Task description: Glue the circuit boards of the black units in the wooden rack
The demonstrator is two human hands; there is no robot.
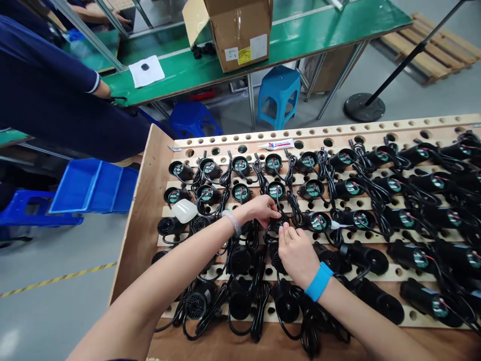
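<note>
Both of my hands meet at one black cylindrical housing (278, 225) in the third row of a wooden rack (132, 228). My left hand (265, 208) has its fingers curled and pinched at the far side of that housing, close to its black cable. From the near right, my right hand (298, 250) presses its closed fingertips against the rim. The fingers hide most of what lies between them. To the right is a similar housing (317, 221) with a green circuit board facing up. A white nozzle (338, 225) lies beside it.
A white adhesive tube (278, 144) rests on the rack's back strip. A translucent white piece (184, 211) lies over housings at left. Bundled cables run between the rows. Beyond stand a green bench (169, 82), an open carton (242, 35), stools and a person in dark blue (56, 85).
</note>
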